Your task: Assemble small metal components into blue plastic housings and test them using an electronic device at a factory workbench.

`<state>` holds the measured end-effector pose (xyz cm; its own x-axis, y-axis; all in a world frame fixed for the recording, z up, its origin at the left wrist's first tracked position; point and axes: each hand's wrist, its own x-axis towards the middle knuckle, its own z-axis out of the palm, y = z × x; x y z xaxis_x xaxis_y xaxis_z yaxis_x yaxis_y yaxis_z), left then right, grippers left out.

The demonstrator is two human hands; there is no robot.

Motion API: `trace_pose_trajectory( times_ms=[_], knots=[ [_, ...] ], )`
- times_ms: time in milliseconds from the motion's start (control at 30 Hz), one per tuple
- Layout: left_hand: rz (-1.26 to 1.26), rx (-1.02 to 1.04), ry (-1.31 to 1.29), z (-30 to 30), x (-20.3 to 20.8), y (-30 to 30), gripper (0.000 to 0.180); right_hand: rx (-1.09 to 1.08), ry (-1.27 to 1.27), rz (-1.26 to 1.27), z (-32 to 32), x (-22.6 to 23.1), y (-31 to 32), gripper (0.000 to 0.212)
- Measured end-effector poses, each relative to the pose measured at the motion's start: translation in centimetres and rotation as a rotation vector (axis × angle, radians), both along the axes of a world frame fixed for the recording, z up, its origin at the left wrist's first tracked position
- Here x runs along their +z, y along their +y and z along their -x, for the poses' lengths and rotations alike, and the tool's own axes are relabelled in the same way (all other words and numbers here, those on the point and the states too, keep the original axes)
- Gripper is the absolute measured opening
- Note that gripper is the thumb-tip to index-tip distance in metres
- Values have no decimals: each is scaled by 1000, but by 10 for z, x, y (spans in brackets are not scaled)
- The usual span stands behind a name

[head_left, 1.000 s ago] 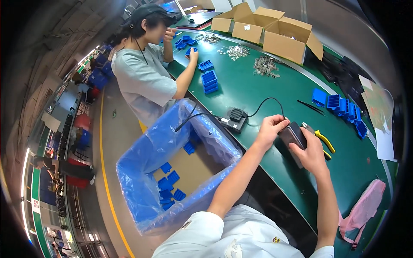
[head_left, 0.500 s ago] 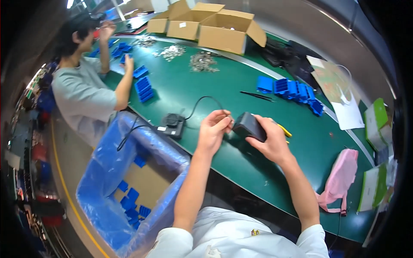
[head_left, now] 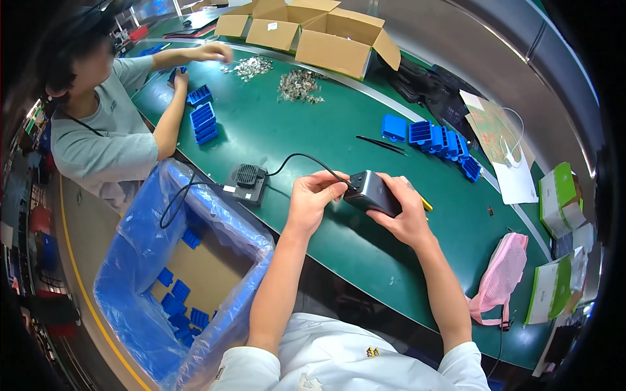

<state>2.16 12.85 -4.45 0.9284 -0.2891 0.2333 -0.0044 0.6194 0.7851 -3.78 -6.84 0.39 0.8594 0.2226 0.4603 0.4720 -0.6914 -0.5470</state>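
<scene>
A dark grey box-shaped device (head_left: 374,194) is held above the table in my right hand (head_left: 411,212), fingers and thumb wrapped round its right end. My left hand (head_left: 314,199) pinches the end of a black cable (head_left: 306,156) against the device's left end face. Whether the plug sits inside a socket there cannot be made out, as my fingertips cover it. From my fingers the cable arches left to a small black unit with a round grille (head_left: 248,182) at the table's near edge. A yellow tool handle (head_left: 427,204) shows behind my right hand.
Black tweezers (head_left: 383,144) and a row of blue slotted trays (head_left: 437,138) lie beyond the device. A blue-lined bin (head_left: 251,254) stands lower left. A co-worker (head_left: 104,143) sits left, near small metal parts (head_left: 298,86). A pink mesh bag (head_left: 501,277) lies right.
My left hand has brought the cable end up against the device, closing the gap between them. The co-worker's raised hand has come down over the table toward the metal parts.
</scene>
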Motion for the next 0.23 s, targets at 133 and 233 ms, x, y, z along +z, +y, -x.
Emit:
trace_pose_trajectory(
  times_ms=[133,233],
  knots=[
    [-59,57,-15,0,2,-1,13,2,3,5,-1,-1,0,67],
    [-69,82,-23,1,0,0,14,22,8,15,-2,-2,-1,69]
  ],
)
